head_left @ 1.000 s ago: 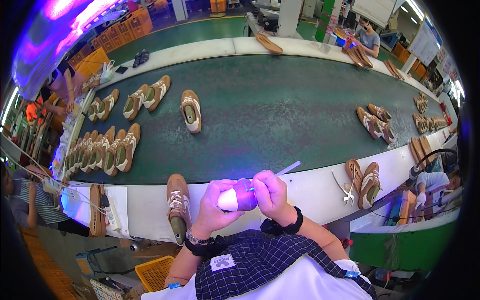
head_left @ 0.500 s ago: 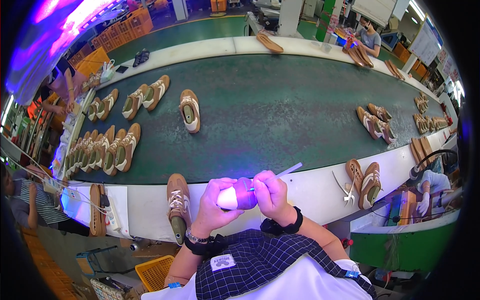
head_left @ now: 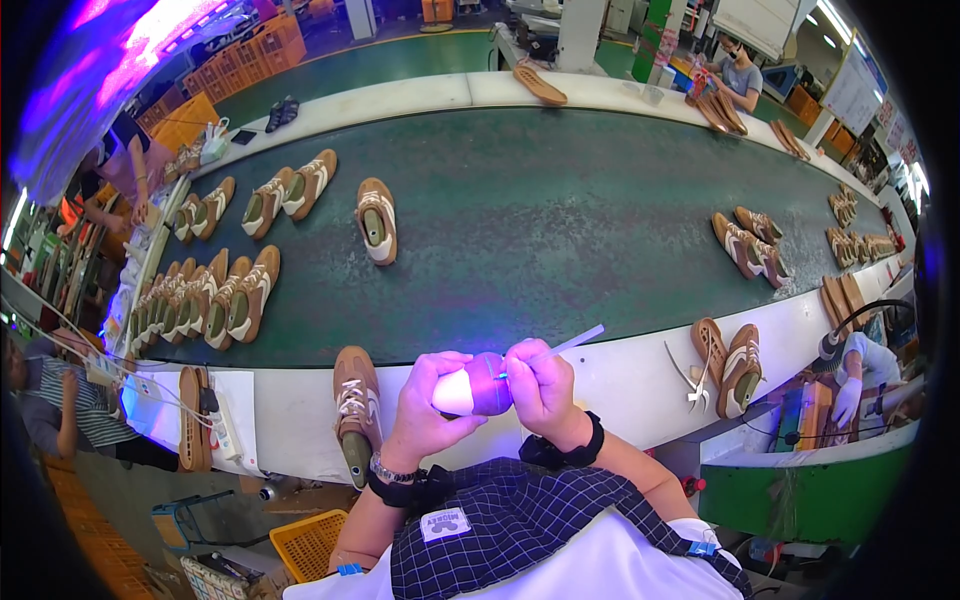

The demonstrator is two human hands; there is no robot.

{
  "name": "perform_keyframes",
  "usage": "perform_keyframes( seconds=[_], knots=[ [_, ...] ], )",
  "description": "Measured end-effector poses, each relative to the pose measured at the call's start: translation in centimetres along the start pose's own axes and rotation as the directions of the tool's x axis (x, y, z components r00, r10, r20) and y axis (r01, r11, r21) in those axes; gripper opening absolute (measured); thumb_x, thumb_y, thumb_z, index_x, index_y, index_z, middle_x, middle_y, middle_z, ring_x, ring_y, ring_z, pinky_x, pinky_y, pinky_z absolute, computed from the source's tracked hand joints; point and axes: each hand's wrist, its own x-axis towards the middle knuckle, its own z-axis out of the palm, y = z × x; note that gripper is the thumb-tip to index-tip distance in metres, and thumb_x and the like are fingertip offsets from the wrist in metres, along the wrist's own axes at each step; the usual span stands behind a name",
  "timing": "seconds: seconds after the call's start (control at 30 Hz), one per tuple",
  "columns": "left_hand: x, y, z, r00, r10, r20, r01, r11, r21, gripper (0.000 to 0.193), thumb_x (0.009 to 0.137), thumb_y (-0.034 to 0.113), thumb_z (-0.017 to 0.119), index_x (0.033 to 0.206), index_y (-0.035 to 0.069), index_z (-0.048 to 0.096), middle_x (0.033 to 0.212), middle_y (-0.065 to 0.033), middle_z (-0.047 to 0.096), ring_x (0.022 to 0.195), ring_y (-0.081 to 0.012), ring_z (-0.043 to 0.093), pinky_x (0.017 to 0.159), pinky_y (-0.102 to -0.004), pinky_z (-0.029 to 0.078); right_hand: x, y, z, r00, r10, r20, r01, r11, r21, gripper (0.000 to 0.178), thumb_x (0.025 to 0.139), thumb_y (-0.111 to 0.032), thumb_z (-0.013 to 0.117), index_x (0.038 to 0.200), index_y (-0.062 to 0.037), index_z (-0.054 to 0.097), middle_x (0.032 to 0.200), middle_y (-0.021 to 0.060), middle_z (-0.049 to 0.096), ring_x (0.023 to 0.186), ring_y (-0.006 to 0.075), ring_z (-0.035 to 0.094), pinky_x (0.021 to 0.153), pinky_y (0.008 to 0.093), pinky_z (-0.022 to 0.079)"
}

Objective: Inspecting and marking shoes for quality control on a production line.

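Observation:
My left hand (head_left: 428,405) is wrapped round what looks like a shoe (head_left: 488,386), seen end-on, its white part by my palm and the rest tinted purple by the light. In my right hand (head_left: 540,385) a slim pale stick (head_left: 580,342) is pinched, its long end pointing up and right. The lower end of the stick is hidden by my fingers, which press close against the shoe. Just left of my left hand, a brown laced shoe (head_left: 357,400) with a green insert lies across the white bench edge.
Several brown shoes (head_left: 255,295) line the green belt's left side; a single shoe (head_left: 377,222) sits mid-belt. At right on the white ledge (head_left: 630,390) are a shoe (head_left: 738,370), a loose sole (head_left: 708,345) and pale strips (head_left: 688,375). A gloved co-worker's hand (head_left: 847,402) is farther right.
My hands and the shoe they hold have barely moved. Shoes on the green belt have shifted slightly left. The co-worker's gloved hand at right has moved a little.

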Motion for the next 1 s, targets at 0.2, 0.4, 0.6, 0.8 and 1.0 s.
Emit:
perform_keyframes(
  seconds=[0.2, 0.4, 0.6, 0.8, 1.0],
  knots=[
    [0.1, 0.0, 0.0, 1.0, 0.001, -0.003, -0.001, 1.0, 0.005, 0.062, 0.052, 0.009, 0.082, 0.104, 0.005, 0.048, 0.107, -0.0125, 0.056, 0.1, -0.0259, 0.057, 0.085, -0.0345, 0.046, -0.4, 0.0, -0.1, 1.0, -0.015, 0.008, 0.015, 1.0, 0.002, 0.004, 0.084, -0.002, 0.052, 0.083, -0.0002, 0.055, 0.07, 0.0112, 0.057, 0.057, 0.022, 0.056, 0.052, 0.0302, 0.044],
    [0.0, -0.3, -0.1, 1.0, -0.002, -0.004, 0.002, 1.0, 0.0, 0.062, 0.052, 0.009, 0.082, 0.104, 0.005, 0.048, 0.107, -0.0126, 0.056, 0.1, -0.0263, 0.056, 0.085, -0.0349, 0.046, -0.6, 0.1, 0.1, 0.999, -0.037, -0.002, 0.037, 0.998, 0.047, 0.007, 0.086, -0.001, 0.049, 0.083, 0.0004, 0.055, 0.071, 0.0091, 0.055, 0.057, 0.0157, 0.052, 0.052, 0.0276, 0.042],
    [0.1, -0.3, -0.1, 1.0, -0.001, -0.006, 0.001, 1.0, -0.001, 0.063, 0.052, 0.009, 0.082, 0.104, 0.005, 0.047, 0.107, -0.0127, 0.057, 0.101, -0.0267, 0.056, 0.085, -0.0356, 0.046, -0.2, -0.1, 0.3, 0.999, -0.044, -0.024, 0.045, 0.998, 0.05, 0.005, 0.084, -0.001, 0.051, 0.082, 0.0004, 0.056, 0.07, 0.0101, 0.055, 0.057, 0.0194, 0.054, 0.052, 0.0294, 0.043],
    [0.0, -0.4, 0.0, 1.0, -0.02, -0.001, 0.02, 1.0, -0.001, 0.062, 0.052, 0.009, 0.082, 0.104, 0.005, 0.047, 0.108, -0.0121, 0.057, 0.102, -0.0266, 0.056, 0.086, -0.0356, 0.045, -0.7, 0.1, 0.1, 0.999, -0.052, -0.005, 0.052, 0.998, 0.027, 0.004, 0.083, -0.001, 0.052, 0.083, 0.0001, 0.056, 0.068, 0.0101, 0.055, 0.056, 0.0205, 0.054, 0.052, 0.0301, 0.042],
    [0.1, -0.5, -0.1, 1.0, -0.022, -0.004, 0.022, 1.0, -0.004, 0.062, 0.052, 0.009, 0.082, 0.103, 0.006, 0.047, 0.108, -0.0122, 0.057, 0.102, -0.0265, 0.056, 0.086, -0.0355, 0.045, -1.1, 0.5, 0.2, 0.996, -0.085, 0.015, 0.085, 0.996, 0.022, 0.01, 0.087, -0.003, 0.046, 0.083, 0.001, 0.054, 0.071, 0.0085, 0.055, 0.059, 0.0139, 0.052, 0.053, 0.0268, 0.041]
  ],
)
